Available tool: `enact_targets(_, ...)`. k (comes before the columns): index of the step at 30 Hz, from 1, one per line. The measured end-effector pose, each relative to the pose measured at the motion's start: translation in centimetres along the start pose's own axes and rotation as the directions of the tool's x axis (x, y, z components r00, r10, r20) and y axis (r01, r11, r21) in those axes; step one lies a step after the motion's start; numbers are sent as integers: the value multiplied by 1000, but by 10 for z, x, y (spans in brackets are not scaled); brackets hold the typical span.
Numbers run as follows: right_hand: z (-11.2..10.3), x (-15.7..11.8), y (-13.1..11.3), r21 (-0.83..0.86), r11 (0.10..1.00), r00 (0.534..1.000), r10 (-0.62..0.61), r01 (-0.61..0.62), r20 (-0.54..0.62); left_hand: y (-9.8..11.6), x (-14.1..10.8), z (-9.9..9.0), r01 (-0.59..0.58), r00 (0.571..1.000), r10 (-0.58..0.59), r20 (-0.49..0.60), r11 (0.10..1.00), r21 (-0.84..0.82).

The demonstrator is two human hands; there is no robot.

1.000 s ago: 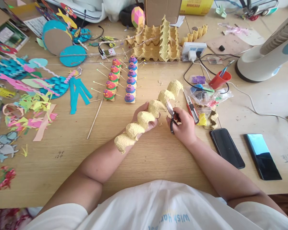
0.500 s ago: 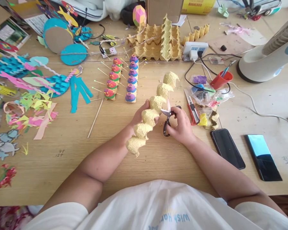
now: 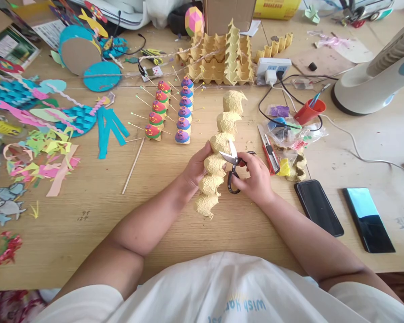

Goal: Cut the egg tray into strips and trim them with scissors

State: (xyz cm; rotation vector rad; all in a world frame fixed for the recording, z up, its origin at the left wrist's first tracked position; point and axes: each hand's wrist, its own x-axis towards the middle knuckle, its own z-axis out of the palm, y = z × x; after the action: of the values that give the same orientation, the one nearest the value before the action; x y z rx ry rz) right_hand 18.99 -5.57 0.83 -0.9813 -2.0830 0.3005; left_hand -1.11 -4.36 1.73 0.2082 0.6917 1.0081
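A yellow egg-carton strip [image 3: 210,185] with several bumps hangs over the table, running away from me nearly straight. My left hand [image 3: 198,167] is closed around its left side near the middle, and some fingers are hidden behind it. My right hand [image 3: 256,176] holds black-handled scissors [image 3: 234,162] by the loops. The blades are spread, with their tips against the strip's right edge near the middle. Beyond stand a red-and-green caterpillar [image 3: 155,118] and a purple-and-blue caterpillar [image 3: 183,124], both with pins sticking out.
Two phones [image 3: 319,207] and a red box cutter [image 3: 268,150] lie at the right, below a red cup [image 3: 310,112] and a power strip [image 3: 274,65]. Paper scraps [image 3: 42,154] cover the left side. Egg trays [image 3: 208,58] sit at the back; a white fan base [image 3: 357,92] stands far right.
The egg-carton strip has turned more upright in my view, its near end swinging right. The scissor blades have opened wider.
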Motion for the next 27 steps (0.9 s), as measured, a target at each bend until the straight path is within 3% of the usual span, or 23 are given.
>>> enact_targets(5,-1,-1,3,-18,1000,1000,20,-20,13,3,0,0,5,999,-6,-54,1000,-31)
enact_targets(11,-1,-2,6,-45,998,996,55,-52,67,7,-8,8,-45,999,44,-32,998,-42)
enact_targets(18,-1,-3,7,-72,996,995,67,-61,77,7,-8,15,-81,987,72,-142,995,-60)
enact_targets(27,-2,-2,4,-71,995,995,77,-72,66,7,-9,14,-80,991,74,-112,995,-55)
